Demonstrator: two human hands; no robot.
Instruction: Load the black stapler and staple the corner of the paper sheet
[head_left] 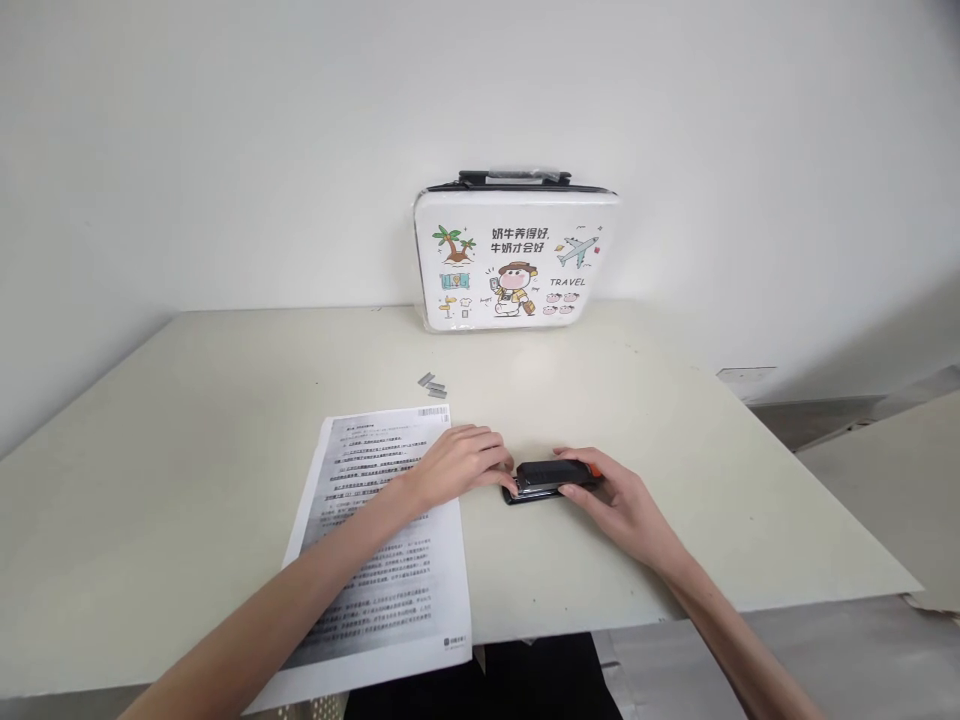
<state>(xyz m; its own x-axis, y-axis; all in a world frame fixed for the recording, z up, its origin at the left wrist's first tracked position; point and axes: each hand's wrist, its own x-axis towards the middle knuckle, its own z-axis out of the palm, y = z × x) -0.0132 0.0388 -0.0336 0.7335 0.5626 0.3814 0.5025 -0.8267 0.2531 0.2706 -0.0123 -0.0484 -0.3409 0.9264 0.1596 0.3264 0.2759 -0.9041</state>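
A black stapler (546, 477) with an orange part at its rear lies on the table, its front end pointing left. My right hand (619, 500) grips its rear half, thumb on the near side and fingers on the far side. My left hand (469, 462) is at the front end, its thumb and bent fingers closed on the tip. What lies between those fingertips, apart from the stapler, is hidden. Beneath my left wrist and forearm is a stack of printed paper (390, 590), its lower edge reaching past the table's front edge.
Several grey staple strips (433, 386) lie just beyond the paper. A white case (517, 260) with cartoon prints and a black handle stands at the back against the wall. The pale table (225, 380) ends in front at my lap.
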